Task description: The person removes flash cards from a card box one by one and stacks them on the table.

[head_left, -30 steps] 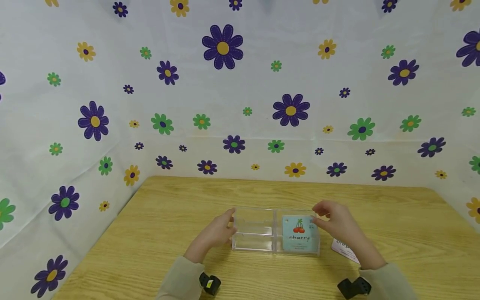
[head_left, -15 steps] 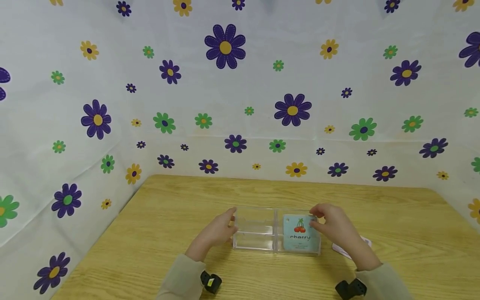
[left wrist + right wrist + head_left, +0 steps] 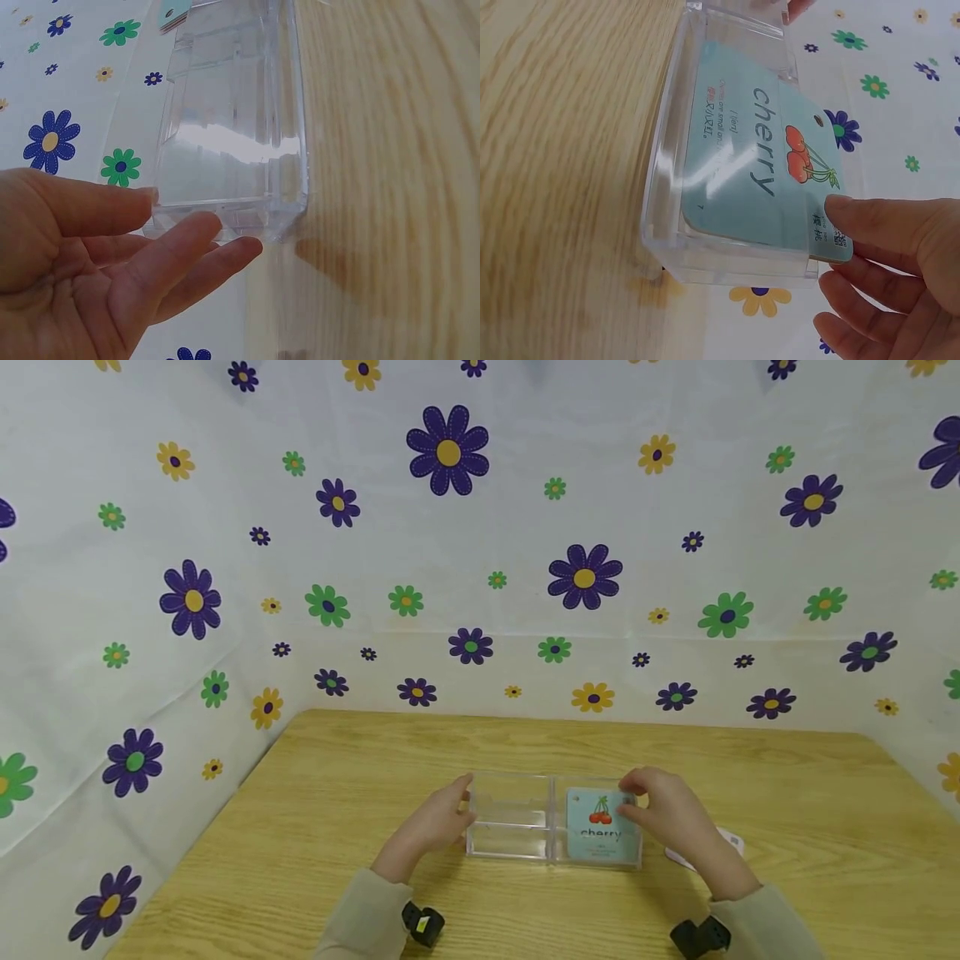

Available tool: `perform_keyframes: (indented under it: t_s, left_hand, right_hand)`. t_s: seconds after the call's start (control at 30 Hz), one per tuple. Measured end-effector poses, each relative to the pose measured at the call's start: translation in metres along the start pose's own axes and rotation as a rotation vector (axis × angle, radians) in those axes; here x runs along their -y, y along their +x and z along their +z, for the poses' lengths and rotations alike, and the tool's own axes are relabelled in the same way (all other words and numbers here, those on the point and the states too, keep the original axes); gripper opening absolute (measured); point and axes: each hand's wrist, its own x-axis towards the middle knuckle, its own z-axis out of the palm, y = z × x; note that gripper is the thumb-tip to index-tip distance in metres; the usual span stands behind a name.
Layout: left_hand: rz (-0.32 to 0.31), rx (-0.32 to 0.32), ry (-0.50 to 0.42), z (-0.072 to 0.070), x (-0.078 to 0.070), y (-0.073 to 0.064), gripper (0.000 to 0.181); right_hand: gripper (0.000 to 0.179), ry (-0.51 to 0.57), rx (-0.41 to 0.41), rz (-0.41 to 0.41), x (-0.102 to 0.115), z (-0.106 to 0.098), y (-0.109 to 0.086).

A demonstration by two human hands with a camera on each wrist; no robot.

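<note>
A clear plastic card box (image 3: 510,842) with two compartments sits on the wooden table. In its right compartment a light-blue cherry flash card (image 3: 742,150) leans back, apparently the front of a stack. My left hand (image 3: 431,825) holds the box's left end, thumb at the upper edge and fingers against the end wall (image 3: 225,214). At the other end my right hand (image 3: 667,810) pinches the cherry card's upper right corner, its thumb on the printed face and fingers behind. No card shows in the left compartment.
A pale pink card (image 3: 733,841) lies on the table (image 3: 360,760) right of the box, partly hidden by my right wrist. A white flower-print cloth (image 3: 517,527) stands behind the table and along its sides.
My right hand and wrist have shifted slightly left, baring more of the pink card's far corner. The left hand, box and cherry card have hardly moved.
</note>
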Motion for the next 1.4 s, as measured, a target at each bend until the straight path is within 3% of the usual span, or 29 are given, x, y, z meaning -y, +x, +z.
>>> perform_keyframes:
  t_s: [0.33,0.77,1.13,1.4]
  left_hand:
    - [0.023,-0.003,-0.008,-0.0005,-0.0004,-0.0014,0.055]
    - [0.005,0.005,-0.017,-0.0004,0.0011,-0.0016,0.056]
    - [0.016,0.012,-0.011,-0.0016,-0.0006,-0.0004,0.057]
    - [0.019,0.002,-0.007,-0.0003,-0.0018,-0.0020,0.056]
  right_hand:
    - [0.017,-0.007,0.002,0.012,-0.0013,0.0012,0.0023]
    - [0.017,-0.002,-0.020,0.023,-0.0023,0.0028,0.0027]
    - [0.009,0.007,-0.125,0.003,-0.0022,0.0013,0.0036]
    - [0.004,0.043,-0.139,-0.036,-0.0007,-0.0044,0.0024]
